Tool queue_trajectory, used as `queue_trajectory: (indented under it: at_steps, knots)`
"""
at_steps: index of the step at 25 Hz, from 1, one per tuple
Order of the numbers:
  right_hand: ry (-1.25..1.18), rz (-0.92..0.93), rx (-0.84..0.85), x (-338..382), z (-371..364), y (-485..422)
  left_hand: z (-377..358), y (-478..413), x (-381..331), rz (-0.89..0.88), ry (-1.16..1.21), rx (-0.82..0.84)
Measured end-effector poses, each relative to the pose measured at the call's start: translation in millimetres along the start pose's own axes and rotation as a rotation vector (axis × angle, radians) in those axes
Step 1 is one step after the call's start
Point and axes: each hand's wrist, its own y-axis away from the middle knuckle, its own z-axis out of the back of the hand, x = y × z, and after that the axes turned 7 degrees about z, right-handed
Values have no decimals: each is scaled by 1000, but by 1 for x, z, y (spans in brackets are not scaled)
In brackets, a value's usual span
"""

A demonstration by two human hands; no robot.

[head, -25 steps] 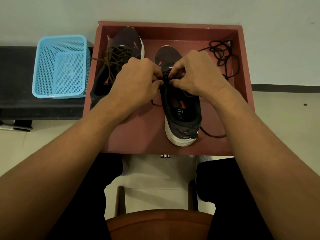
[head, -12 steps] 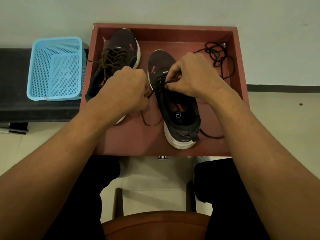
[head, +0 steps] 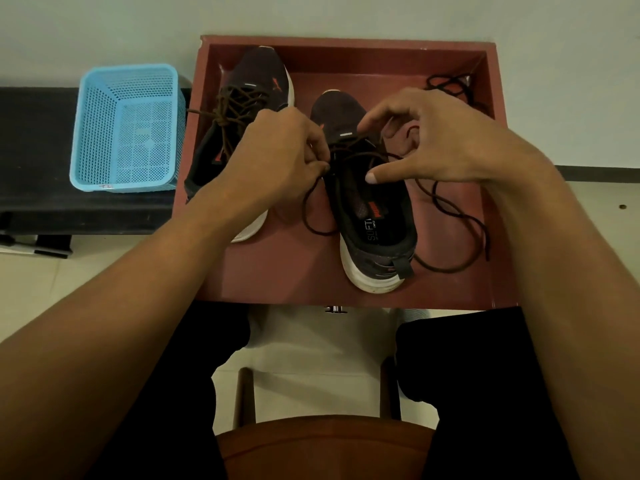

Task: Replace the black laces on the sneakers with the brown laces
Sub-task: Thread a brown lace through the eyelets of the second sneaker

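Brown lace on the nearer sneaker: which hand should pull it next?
Left, probably: the left hand pinches the brown lace beside the sneaker; the right hand hovers, fingers loose.

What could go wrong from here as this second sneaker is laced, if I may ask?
1. The left hand pinches the brown lace beside the near sneaker; a hard pull could leave the ends uneven, as the right-side end looks longer.
2. That loose end loops across the tray and might snag under the heel or knot.
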Motion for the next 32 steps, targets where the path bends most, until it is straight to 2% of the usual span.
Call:
queue_trajectory:
  at_steps: [4,8,17,26,32]
  knots:
    - [-3,-140,47,-8,2,3,8,3,0,14,-27,110]
    - [3,-204,98,-12,2,4,7,7,-1,-10,-99,227]
    - [-37,-304,-4,-2,-4,0,-13,-3,-7,-47,45,-41]
    - [-59,-366,-60,-1,-4,-1,0,-3,3,-4,-10,84]
    - [-77,-373,-65,-3,-4,-2,-9,-7,-1,-98,35,-24]
